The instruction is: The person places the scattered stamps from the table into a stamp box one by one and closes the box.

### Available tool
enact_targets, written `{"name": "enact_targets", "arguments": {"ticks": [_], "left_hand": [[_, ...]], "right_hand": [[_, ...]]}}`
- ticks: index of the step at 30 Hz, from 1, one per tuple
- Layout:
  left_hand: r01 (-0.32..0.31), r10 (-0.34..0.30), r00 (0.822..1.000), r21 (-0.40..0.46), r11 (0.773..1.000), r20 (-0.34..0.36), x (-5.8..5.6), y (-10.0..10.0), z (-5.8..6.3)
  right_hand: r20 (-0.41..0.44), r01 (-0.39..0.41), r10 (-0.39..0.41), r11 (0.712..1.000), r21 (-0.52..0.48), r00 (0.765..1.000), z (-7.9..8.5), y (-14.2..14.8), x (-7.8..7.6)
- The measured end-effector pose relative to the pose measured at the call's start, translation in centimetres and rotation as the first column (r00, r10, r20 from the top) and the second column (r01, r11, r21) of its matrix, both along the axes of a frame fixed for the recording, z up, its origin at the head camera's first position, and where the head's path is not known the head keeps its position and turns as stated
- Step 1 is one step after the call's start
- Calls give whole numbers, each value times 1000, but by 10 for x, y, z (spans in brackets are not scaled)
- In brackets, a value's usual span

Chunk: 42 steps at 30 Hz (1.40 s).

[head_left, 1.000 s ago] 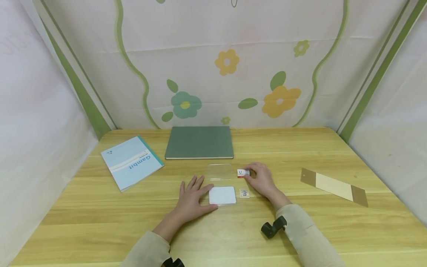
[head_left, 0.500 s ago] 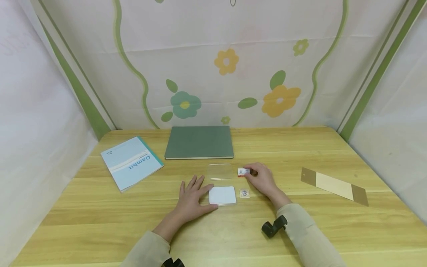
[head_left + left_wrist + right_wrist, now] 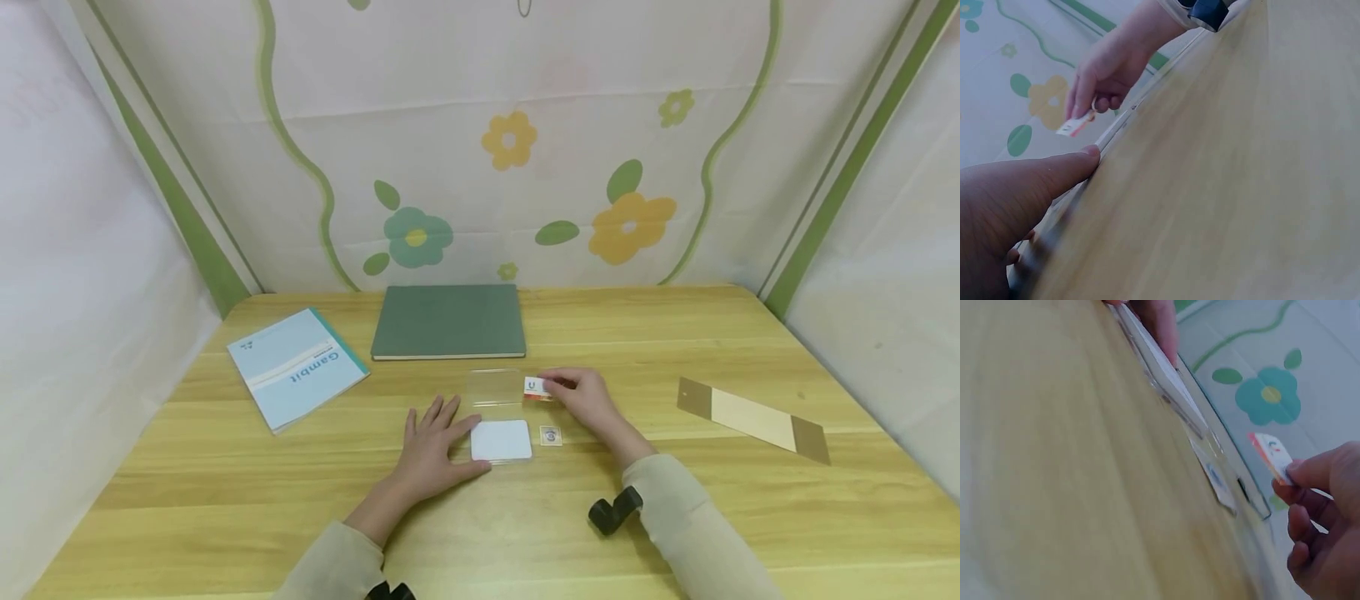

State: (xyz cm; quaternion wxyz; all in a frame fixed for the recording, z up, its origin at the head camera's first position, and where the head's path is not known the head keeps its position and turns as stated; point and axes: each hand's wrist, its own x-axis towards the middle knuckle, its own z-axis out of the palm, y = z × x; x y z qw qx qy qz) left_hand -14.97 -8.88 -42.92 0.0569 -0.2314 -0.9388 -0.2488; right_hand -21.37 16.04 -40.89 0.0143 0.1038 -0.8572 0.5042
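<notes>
Piece in hand: a small white-and-red piece (image 3: 535,387), held just right of the clear lid (image 3: 495,387) and seemingly raised off the table (image 3: 525,533)
Just changed: you have shifted it a little leftward, so it now sits nearer the lid; judging by this, you are still positioning it, not yet setting it down
Your right hand (image 3: 588,398): pinches the piece between thumb and forefinger
Your left hand (image 3: 427,458): spread wide, holding nothing, its thumb and forefinger at the left corners of the white card (image 3: 500,440), much as before
Just right of the card: a small square printed tag (image 3: 551,436), its design too small to read
Writing on the piece: a dark U-like mark above a red band; the rest is too small
Writing farther left: "Gambit", upside down to you, on the pale blue notebook (image 3: 297,367)
Farther out: a plain green book (image 3: 450,322) behind the lid, a brown-and-cream strip (image 3: 753,419) far right
</notes>
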Motion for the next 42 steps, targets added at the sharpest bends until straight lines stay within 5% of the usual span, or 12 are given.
{"name": "enact_targets", "arguments": {"ticks": [6, 9, 13, 21, 42], "left_hand": [[-7, 7, 1000, -11, 1000, 0, 0, 0, 1], [-10, 10, 1000, -20, 1000, -4, 0, 0, 2], [-15, 15, 1000, -26, 1000, -6, 0, 0, 2], [-11, 11, 1000, -11, 1000, -13, 0, 1, 2], [-10, 10, 1000, -13, 1000, -16, 1, -1, 2]], "right_hand": [[12, -119, 122, 986, -120, 992, 19, -25, 21], [-2, -195, 196, 976, -102, 981, 30, -39, 36], [-14, -249, 249, 967, -53, 968, 23, -48, 42], [-8, -252, 253, 966, 61, 967, 0, -54, 42], [-139, -207, 249, 942, 263, 958, -3, -64, 47]]}}
